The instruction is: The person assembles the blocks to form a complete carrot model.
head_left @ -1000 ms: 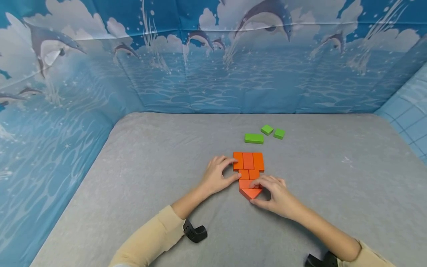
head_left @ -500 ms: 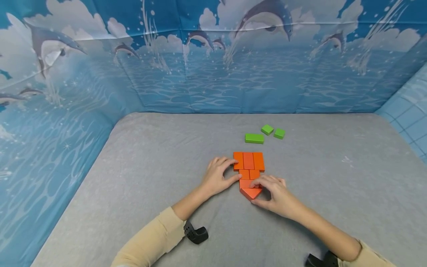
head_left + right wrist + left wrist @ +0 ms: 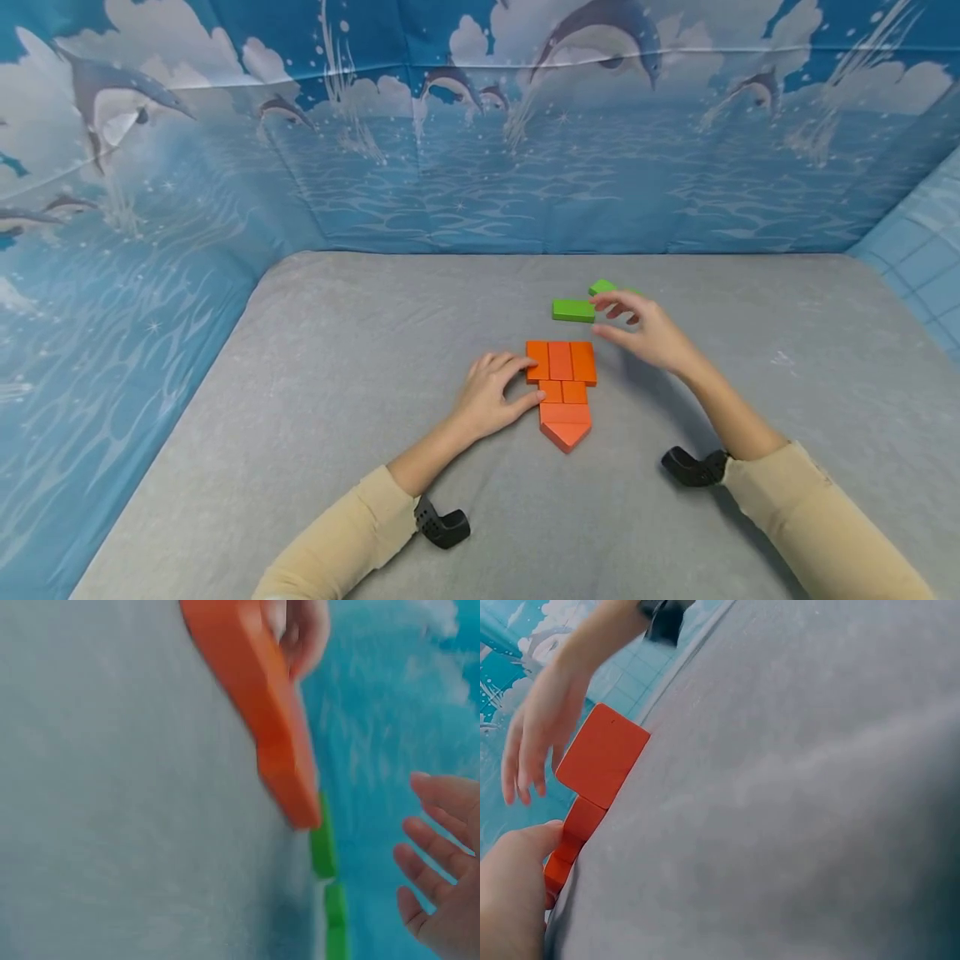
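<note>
Orange blocks lie flat in a joined figure: three upright rectangles (image 3: 560, 360) across the far end, two small blocks (image 3: 562, 392) below, then a bar (image 3: 565, 413) and a triangle (image 3: 566, 435) pointing towards me. My left hand (image 3: 487, 400) rests at the figure's left side, index fingertip on the leftmost rectangle and thumb at a small block. My right hand (image 3: 648, 333) hovers at the green blocks with spread, bent fingers and nothing held. A long green block (image 3: 573, 311) shows left of its fingertips, a green square block (image 3: 602, 286) behind them; another is mostly hidden.
A grey cloth-covered surface (image 3: 337, 358) lies under everything. Blue dolphin-print curtains (image 3: 480, 183) stand along its back and left side. A black wrist camera (image 3: 442, 523) sits at the left sleeve and another (image 3: 693, 467) at the right.
My right hand has let go of the orange triangle and moved away from me to the green blocks, now partly covering them. The left hand has stayed at the orange figure.
</note>
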`<state>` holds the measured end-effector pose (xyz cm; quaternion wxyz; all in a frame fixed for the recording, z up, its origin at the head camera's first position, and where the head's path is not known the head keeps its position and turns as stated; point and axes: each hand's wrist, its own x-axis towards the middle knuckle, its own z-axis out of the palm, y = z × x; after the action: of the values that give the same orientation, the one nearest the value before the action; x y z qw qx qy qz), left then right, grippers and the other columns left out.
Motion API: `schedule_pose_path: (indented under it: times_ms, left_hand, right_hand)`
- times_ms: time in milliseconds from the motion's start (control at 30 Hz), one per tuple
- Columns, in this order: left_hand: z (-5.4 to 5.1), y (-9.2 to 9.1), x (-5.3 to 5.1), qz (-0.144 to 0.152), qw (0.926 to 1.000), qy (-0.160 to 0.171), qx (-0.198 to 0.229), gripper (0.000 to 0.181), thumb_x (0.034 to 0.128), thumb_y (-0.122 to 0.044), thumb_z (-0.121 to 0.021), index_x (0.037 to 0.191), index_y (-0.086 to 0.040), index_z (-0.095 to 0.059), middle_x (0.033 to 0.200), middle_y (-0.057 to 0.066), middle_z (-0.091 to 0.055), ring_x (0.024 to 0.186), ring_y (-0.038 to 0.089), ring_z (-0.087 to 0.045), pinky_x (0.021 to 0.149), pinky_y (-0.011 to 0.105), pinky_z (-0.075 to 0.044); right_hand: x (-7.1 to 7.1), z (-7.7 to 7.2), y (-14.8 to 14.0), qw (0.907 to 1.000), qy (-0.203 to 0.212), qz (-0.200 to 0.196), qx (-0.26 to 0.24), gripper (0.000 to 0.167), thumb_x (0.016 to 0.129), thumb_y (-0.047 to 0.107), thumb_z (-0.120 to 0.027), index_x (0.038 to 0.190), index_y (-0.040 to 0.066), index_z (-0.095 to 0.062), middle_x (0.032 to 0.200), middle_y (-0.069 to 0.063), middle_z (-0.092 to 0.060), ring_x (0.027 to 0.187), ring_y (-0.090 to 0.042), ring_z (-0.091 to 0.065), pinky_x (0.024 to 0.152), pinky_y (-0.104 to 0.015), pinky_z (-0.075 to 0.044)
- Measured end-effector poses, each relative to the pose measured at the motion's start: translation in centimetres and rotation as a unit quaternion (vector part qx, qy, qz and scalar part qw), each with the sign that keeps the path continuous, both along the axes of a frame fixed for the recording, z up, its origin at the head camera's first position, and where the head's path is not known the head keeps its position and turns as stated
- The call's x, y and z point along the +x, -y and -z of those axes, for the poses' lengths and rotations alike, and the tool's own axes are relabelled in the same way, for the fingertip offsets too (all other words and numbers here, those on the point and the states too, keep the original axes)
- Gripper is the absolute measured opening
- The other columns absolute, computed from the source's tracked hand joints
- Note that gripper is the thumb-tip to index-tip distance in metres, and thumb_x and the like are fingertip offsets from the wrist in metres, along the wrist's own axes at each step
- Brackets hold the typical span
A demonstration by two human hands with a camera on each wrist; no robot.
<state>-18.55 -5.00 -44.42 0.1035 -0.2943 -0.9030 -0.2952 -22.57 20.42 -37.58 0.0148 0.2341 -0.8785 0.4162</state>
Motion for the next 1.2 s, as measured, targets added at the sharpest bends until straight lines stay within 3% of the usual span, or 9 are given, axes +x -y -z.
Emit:
schedule_pose_path:
  times_ms: [167,333,567,867,1200]
  left_hand:
    - [0.0,-0.1,-0.1,0.004,1.0000,0.000,-0.005,0.045,0.0835,-0.043,-0.062,0.120,-0.017,-0.058,0.114,-0.001,-0.058,0.102,0.017,-0.047,0.095,0.038,-0.033]
    - [-0.1,-0.1,-0.1,0.005,1.0000,0.001,-0.006,0.045,0.0838,-0.043,-0.062,0.120,-0.016,-0.058,0.114,-0.001,-0.058,0.102,0.017,-0.048,0.095,0.039,-0.033]
    - [-0.2,0.0,-0.1,0.005,1.0000,0.002,-0.006,0.045,0.0839,-0.042,-0.062,0.120,-0.016,-0.058,0.114,0.000,-0.058,0.102,0.017,-0.048,0.096,0.039,-0.033]
    - [-0.3,0.1,-0.1,0.005,1.0000,0.004,-0.007,0.045,0.0840,-0.042,-0.062,0.120,-0.016,-0.058,0.114,-0.001,-0.058,0.102,0.016,-0.048,0.096,0.038,-0.033]
    - [-0.2,0.1,-0.1,0.007,0.9999,0.006,-0.006,0.044,0.0843,-0.042,-0.062,0.120,-0.016,-0.058,0.114,0.000,-0.058,0.103,0.017,-0.048,0.096,0.039,-0.033]
  right_hand:
    - [-3.3,1.5,-0.5,0.9990,0.037,0.024,0.004,0.039,0.088,0.012,-0.061,0.123,-0.004,-0.051,0.122,-0.023,-0.051,0.103,-0.036,-0.049,0.079,-0.047,-0.041]
    - [-4.6,2.9,-0.5,0.9985,0.045,0.026,0.018,0.040,0.086,0.007,-0.063,0.122,-0.006,-0.051,0.122,-0.025,-0.049,0.102,-0.039,-0.050,0.081,-0.050,-0.043]
    - [-5.0,3.8,-0.3,0.9977,0.055,0.038,0.012,0.039,0.085,0.002,-0.062,0.122,-0.007,-0.052,0.122,-0.026,-0.047,0.101,-0.039,-0.050,0.085,-0.049,-0.042]
    - [-5.0,4.2,-0.2,0.9971,0.058,0.039,0.028,0.037,0.089,0.008,-0.059,0.122,-0.006,-0.051,0.122,-0.025,-0.045,0.103,-0.037,-0.048,0.087,-0.049,-0.040]
    - [-4.6,3.9,0.5,0.9968,0.059,-0.019,0.051,0.037,0.090,0.018,-0.059,0.120,-0.003,-0.053,0.116,-0.021,-0.053,0.099,-0.029,-0.053,0.083,-0.045,-0.043]
